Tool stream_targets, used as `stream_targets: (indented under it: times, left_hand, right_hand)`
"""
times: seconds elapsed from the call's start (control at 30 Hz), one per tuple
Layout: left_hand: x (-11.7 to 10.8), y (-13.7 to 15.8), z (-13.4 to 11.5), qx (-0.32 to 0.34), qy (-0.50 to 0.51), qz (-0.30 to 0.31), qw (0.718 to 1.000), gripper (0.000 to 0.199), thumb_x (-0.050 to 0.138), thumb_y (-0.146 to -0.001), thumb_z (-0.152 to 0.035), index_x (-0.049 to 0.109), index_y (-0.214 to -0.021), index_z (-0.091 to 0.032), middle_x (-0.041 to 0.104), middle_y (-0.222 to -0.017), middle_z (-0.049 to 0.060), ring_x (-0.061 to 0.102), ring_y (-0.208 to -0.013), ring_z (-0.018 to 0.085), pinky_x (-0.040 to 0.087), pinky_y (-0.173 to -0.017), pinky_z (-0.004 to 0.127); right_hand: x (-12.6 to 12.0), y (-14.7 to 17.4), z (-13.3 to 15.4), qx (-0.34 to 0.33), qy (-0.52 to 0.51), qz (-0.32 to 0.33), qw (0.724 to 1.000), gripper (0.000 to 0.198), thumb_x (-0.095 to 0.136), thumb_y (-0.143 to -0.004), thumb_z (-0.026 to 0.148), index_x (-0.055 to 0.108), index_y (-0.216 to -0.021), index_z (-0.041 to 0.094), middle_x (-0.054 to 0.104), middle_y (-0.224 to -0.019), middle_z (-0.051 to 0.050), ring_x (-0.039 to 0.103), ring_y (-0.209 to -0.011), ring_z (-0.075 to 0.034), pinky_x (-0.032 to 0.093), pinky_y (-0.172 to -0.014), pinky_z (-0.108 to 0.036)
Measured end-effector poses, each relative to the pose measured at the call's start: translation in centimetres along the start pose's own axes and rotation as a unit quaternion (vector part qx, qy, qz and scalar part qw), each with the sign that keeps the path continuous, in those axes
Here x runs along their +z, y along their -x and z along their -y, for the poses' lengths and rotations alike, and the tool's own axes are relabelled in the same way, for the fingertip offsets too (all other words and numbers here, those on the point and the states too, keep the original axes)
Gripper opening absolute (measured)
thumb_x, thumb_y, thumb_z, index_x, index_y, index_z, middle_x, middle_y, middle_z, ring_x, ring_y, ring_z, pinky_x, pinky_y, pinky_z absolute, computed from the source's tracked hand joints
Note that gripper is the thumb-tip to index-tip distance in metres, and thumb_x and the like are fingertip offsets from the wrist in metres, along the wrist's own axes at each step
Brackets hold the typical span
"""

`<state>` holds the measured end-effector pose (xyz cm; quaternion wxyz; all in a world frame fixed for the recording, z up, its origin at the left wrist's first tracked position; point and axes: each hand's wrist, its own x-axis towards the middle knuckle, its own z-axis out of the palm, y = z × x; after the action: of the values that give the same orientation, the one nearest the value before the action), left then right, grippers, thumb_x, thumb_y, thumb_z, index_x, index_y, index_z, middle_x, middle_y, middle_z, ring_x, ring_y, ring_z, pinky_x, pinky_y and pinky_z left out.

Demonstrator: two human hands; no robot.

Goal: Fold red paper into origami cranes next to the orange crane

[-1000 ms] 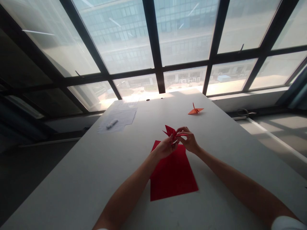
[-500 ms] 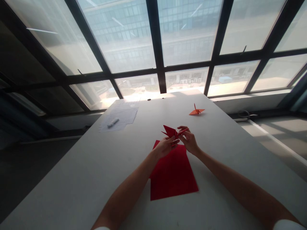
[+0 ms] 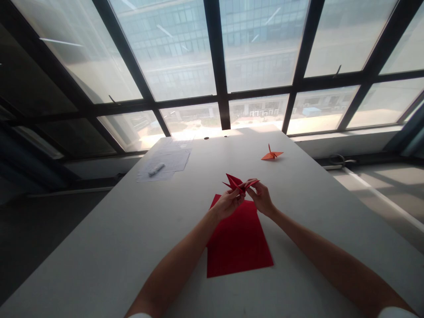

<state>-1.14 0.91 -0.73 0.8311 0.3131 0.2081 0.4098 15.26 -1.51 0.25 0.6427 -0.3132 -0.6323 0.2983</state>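
Observation:
Both my hands grip a red origami crane [image 3: 233,181] above the table, its pointed folds sticking out to the left and right. My left hand [image 3: 229,204] is closed on its lower left part. On the other side, my right hand [image 3: 261,197] pinches the right-hand folds, with the fingers partly covering them. Beneath the hands, red paper sheets [image 3: 238,243] lie on the white table [image 3: 159,238]. A finished-looking orange paper crane [image 3: 272,154] stands farther back on the right.
At the back left, printed white papers [image 3: 174,159] lie flat with a white tube-shaped object [image 3: 156,169] on top. Two round holes pierce the table's far end. Large dark-framed windows [image 3: 221,66] rise beyond it.
My right fingers have shifted inward and slightly down over the crane's middle, closer to my left hand. The crane's right point now shows shorter and less raised.

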Motion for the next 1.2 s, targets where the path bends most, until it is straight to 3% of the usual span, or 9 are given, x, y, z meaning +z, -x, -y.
stream_targets:
  times: [0.27, 0.43, 0.57, 0.83, 0.97, 1.2]
  left_hand:
    - [-0.4, -0.1, 0.0, 0.008, -0.062, -0.001, 0.998, 0.027, 0.082, -0.076, -0.027, 0.071, -0.093, -0.009, 0.069, -0.088, 0.008, 0.065, -0.079, 0.013, 0.05, -0.078, 0.024]
    - [-0.6, -0.1, 0.0, 0.021, -0.088, 0.003, 0.996, 0.029, 0.085, -0.071, -0.026, 0.073, -0.091, -0.008, 0.069, -0.084, 0.008, 0.063, -0.074, 0.012, 0.048, -0.074, 0.024]
    - [-0.6, 0.0, 0.0, 0.023, -0.104, 0.01, 0.994, 0.03, 0.085, -0.071, -0.025, 0.073, -0.092, -0.007, 0.068, -0.085, 0.009, 0.062, -0.074, 0.013, 0.047, -0.073, 0.025]
    - [0.1, 0.0, 0.0, 0.031, -0.092, -0.009, 0.995, 0.034, 0.081, -0.076, -0.036, 0.072, -0.097, -0.011, 0.067, -0.087, 0.008, 0.061, -0.074, 0.013, 0.047, -0.071, 0.025]
    - [0.9, 0.1, 0.2, 0.049, -0.08, -0.007, 0.996, 0.035, 0.078, -0.078, -0.034, 0.069, -0.106, -0.016, 0.066, -0.104, 0.009, 0.062, -0.085, 0.015, 0.049, -0.076, 0.027]
    - [1.1, -0.4, 0.6, 0.097, -0.074, -0.049, 0.991, 0.034, 0.073, -0.081, -0.042, 0.068, -0.103, -0.016, 0.066, -0.107, 0.011, 0.064, -0.086, 0.018, 0.051, -0.076, 0.03]
  right_hand:
    - [0.1, 0.1, -0.8, 0.039, -0.004, -0.003, 0.999, 0.009, 0.068, -0.084, 0.03, 0.071, -0.09, 0.024, 0.066, -0.089, -0.005, 0.06, -0.089, -0.022, 0.049, -0.083, -0.038]
    - [0.1, 0.2, -1.0, 0.089, -0.058, -0.023, 0.994, 0.016, 0.072, -0.08, 0.034, 0.066, -0.089, 0.023, 0.062, -0.096, -0.005, 0.058, -0.086, -0.019, 0.048, -0.069, -0.03]
    - [-0.3, 0.1, -0.9, 0.13, -0.089, 0.007, 0.987, 0.019, 0.073, -0.079, 0.037, 0.067, -0.089, 0.021, 0.06, -0.09, -0.004, 0.056, -0.084, -0.019, 0.05, -0.072, -0.03]
    - [-0.3, 0.3, -1.4, 0.112, -0.064, 0.061, 0.99, 0.021, 0.069, -0.083, 0.042, 0.07, -0.082, 0.021, 0.053, -0.111, -0.007, 0.057, -0.078, -0.015, 0.052, -0.065, -0.029]
    - [-0.1, 0.7, -2.1, 0.088, 0.004, 0.058, 0.994, 0.019, 0.065, -0.086, 0.04, 0.07, -0.083, 0.022, 0.055, -0.117, -0.008, 0.059, -0.096, -0.02, 0.053, -0.073, -0.031]
    - [-0.2, 0.6, -2.2, 0.047, 0.094, 0.015, 0.994, 0.012, 0.062, -0.087, 0.03, 0.072, -0.086, 0.022, 0.063, -0.104, -0.008, 0.059, -0.097, -0.022, 0.05, -0.076, -0.034]
